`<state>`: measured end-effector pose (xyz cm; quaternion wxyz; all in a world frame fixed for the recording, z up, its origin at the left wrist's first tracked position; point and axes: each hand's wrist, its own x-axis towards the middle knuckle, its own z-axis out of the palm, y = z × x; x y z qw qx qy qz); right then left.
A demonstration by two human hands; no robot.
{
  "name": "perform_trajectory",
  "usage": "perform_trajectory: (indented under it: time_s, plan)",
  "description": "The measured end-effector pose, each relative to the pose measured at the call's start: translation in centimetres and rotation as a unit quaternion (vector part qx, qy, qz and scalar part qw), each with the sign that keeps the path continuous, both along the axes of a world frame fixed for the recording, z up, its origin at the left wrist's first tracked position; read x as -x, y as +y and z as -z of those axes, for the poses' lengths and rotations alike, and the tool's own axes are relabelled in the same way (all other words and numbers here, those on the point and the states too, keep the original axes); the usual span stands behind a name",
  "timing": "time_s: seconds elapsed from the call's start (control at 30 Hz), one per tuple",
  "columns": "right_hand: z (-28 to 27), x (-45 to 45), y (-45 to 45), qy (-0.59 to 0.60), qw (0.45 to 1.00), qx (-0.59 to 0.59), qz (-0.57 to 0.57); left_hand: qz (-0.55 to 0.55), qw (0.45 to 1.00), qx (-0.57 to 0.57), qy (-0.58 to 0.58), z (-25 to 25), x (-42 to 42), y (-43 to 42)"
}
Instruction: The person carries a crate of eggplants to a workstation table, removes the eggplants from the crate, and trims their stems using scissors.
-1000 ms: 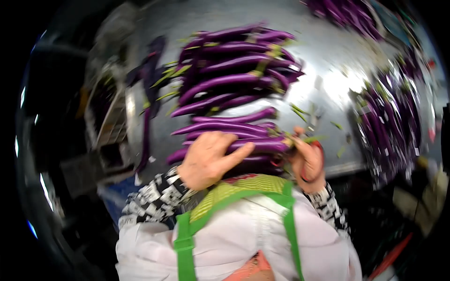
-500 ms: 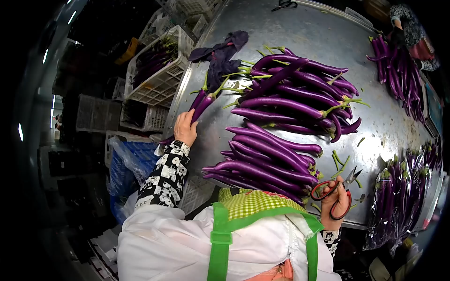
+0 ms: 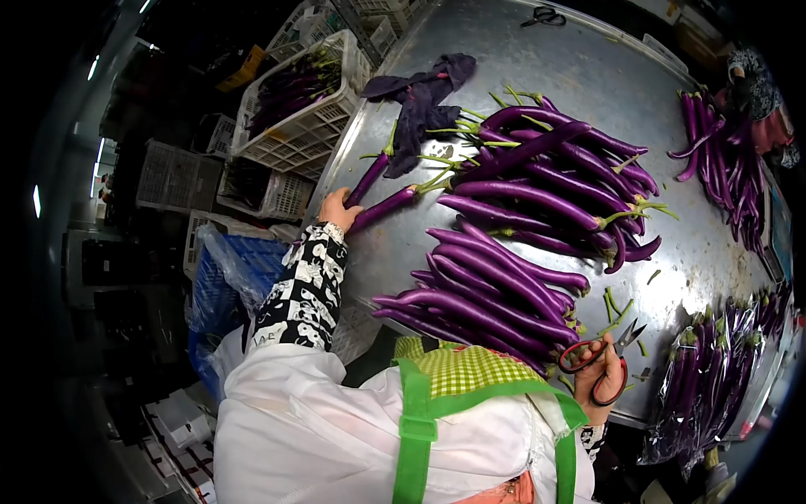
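At the table's left edge, my left hand (image 3: pixel 338 210) has its fingers closed around the lower end of a long purple eggplant (image 3: pixel 368 181). A second eggplant (image 3: pixel 388 207) angles out beside it, its lower end against the same hand; whether that one is gripped too is partly hidden. Both stems point away from me. Red-and-black-handled scissors (image 3: pixel 625 338) are in my right hand (image 3: pixel 598 374), blades apart and pointing up and right. Just left of the scissors lies a neat row of eggplants (image 3: pixel 495 290), and beyond it a larger heap (image 3: pixel 537 181) with green stems.
A dark cloth (image 3: pixel 416 105) lies near the left edge. White crates (image 3: pixel 294 134) with eggplants stand beyond that edge. Bagged eggplants (image 3: pixel 705 378) are at right, cut stems (image 3: pixel 617 307) near the scissors. Other scissors (image 3: pixel 543 17) lie far back. Another person (image 3: pixel 756 101) stands at far right.
The two eggplants by my left hand have spread apart at their stem ends. My left hand sits lower on them. The right hand still holds the scissors; the view has shifted slightly.
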<state>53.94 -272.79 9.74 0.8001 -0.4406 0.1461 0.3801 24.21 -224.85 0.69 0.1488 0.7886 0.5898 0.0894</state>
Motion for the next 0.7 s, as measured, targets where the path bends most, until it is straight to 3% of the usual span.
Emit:
perform_trajectory:
  time_s: [0.07,0.17,0.4,0.47,0.53,0.6,0.67,0.7]
  plan:
    - [0.1,0.0,0.0,0.002,1.0,0.002,0.002,0.024,0.999,0.042,-0.002,-0.1,0.2,0.2]
    - [0.1,0.1,0.1,0.002,1.0,0.002,0.0,0.055,0.993,-0.098,-0.024,0.1,0.4,0.1]
    - [0.1,0.0,-0.2,0.004,1.0,0.005,-0.003,0.074,0.979,-0.159,-0.1,-3.5,-0.1,-1.0]
    - [0.0,-0.1,-0.2,0.003,1.0,0.007,-0.005,0.057,0.966,-0.1,-0.231,-5.4,-0.2,-0.9]
    - [0.6,-0.3,-0.5,0.007,1.0,0.018,-0.005,-0.049,0.894,0.133,-0.426,-9.2,-1.2,-1.9]
    - [0.2,-0.3,-0.1,0.006,1.0,0.011,-0.013,-0.048,0.762,0.295,-0.575,-11.1,-0.4,-1.9]
    - [0.3,-0.2,0.2,0.006,1.0,0.0,-0.023,-0.037,0.734,0.328,-0.594,-11.4,0.4,-1.4]
    - [0.3,-0.2,0.3,0.002,1.0,-0.01,-0.029,-0.045,0.656,0.381,-0.649,-11.7,0.6,-1.4]
